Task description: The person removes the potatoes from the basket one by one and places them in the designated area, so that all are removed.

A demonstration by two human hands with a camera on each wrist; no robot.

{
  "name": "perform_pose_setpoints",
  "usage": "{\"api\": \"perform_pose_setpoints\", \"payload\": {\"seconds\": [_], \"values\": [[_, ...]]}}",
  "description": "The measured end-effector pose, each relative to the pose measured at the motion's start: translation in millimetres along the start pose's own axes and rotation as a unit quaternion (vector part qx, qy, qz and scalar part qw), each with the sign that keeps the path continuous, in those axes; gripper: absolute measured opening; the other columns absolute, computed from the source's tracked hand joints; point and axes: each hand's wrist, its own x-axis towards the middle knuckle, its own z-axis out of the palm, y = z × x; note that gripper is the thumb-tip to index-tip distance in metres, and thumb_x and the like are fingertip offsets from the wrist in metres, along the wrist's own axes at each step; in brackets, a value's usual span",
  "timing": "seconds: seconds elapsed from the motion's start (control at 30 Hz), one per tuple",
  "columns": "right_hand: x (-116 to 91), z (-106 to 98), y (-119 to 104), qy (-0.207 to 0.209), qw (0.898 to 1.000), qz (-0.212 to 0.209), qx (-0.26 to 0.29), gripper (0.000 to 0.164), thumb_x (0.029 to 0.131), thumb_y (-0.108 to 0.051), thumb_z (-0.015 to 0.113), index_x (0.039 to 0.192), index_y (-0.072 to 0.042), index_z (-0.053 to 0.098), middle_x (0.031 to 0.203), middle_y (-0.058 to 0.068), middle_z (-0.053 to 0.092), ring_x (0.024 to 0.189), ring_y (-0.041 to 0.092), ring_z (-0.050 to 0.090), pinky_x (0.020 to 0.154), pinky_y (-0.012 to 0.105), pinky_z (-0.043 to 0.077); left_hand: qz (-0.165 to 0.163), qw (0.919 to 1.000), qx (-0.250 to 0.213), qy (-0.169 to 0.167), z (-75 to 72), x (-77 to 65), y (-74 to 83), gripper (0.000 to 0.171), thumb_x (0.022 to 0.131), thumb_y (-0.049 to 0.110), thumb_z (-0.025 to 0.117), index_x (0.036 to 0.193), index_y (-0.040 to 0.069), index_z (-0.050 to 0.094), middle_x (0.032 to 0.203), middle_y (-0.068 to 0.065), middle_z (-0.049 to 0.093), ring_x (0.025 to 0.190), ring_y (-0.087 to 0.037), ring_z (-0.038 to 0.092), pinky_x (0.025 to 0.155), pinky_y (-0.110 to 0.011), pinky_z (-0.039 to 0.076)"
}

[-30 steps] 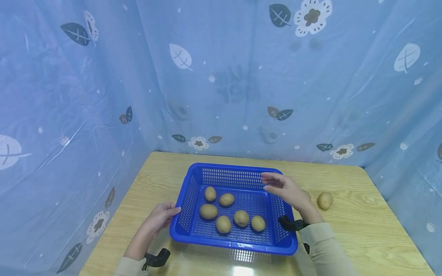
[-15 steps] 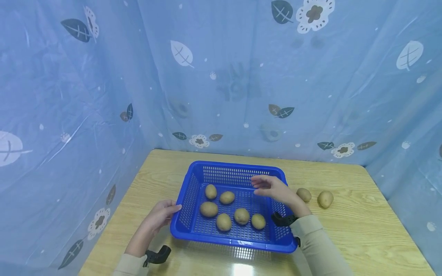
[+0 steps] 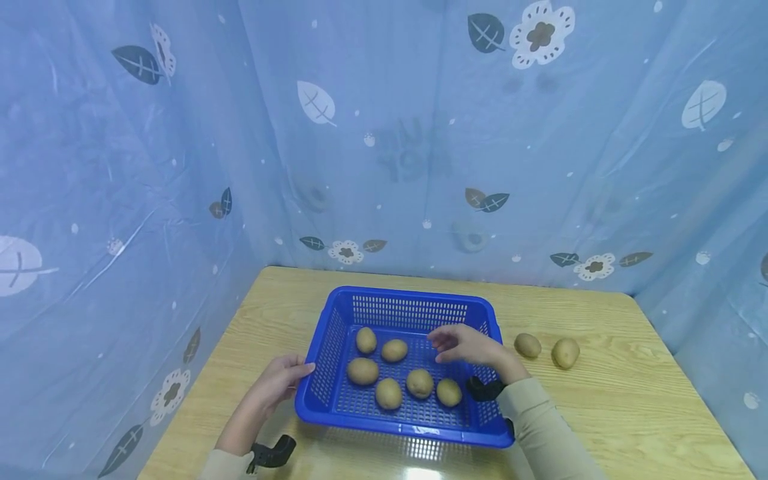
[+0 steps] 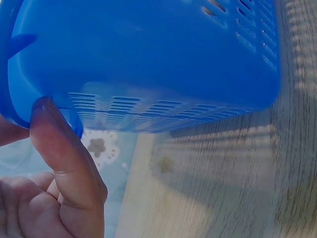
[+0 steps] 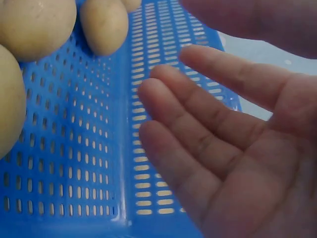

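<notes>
My left hand [image 3: 278, 381] holds the left rim of a blue plastic basket [image 3: 384, 427]. In the left wrist view the thumb [image 4: 67, 158] presses the rim of the slotted basket [image 4: 129, 54] from outside, with other fingers partly hidden. Several potatoes [image 3: 363, 371] lie apart on the basket's floor, mostly left and front. Over the basket's right half hovers my right hand [image 3: 468, 347], empty, its fingers loosely extended. From the right wrist, that hand [image 5: 223, 139] shows its palm and bare fingers, with some potatoes [image 5: 104, 25] beyond them.
To the right of the basket, a brown potato [image 3: 528, 345] and a paler potato [image 3: 566, 353] sit on the wooden table [image 3: 636, 400]. A blue patterned curtain [image 3: 384, 167] hangs behind and at both sides of the table.
My right hand has moved left and lower over the basket, uncovering the brown potato on the table. The left hand keeps its hold on the rim, and the basket stays in place.
</notes>
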Motion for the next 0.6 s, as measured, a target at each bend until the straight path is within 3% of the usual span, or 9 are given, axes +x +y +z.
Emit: {"api": "perform_pose_setpoints", "payload": {"seconds": [0.27, 0.6], "values": [[-4.3, 4.6, 4.2, -0.06, 0.997, 0.034, -0.022, 0.049, 0.078, -0.006, 0.072, 0.123, 0.006, 0.056, 0.114, 0.025, 0.061, 0.105, 0.04, 0.059, 0.088, 0.041, 0.05, -0.004, 1.0, 0.003, 0.0, -0.3, -0.6, -0.7, 0.034, 0.096, 0.02, 0.052, 0.107, -0.012, 0.054, 0.084, -0.007, 0.069, 0.071, -0.015, 0.064, 0.062, -0.027, 0.05], [-3.0, 0.7, 4.5, -0.075, 0.996, 0.05, -0.016, 0.048, 0.076, 0.0, 0.071, 0.123, 0.002, 0.059, 0.119, 0.022, 0.061, 0.109, 0.04, 0.057, 0.092, 0.046, 0.047, -0.02, 0.9996, 0.005, 0.017, 1.7, -0.2, 4.5, 0.034, 0.095, 0.022, 0.053, 0.107, -0.01, 0.055, 0.087, -0.009, 0.069, 0.075, -0.018, 0.064, 0.067, -0.029, 0.05]]}}
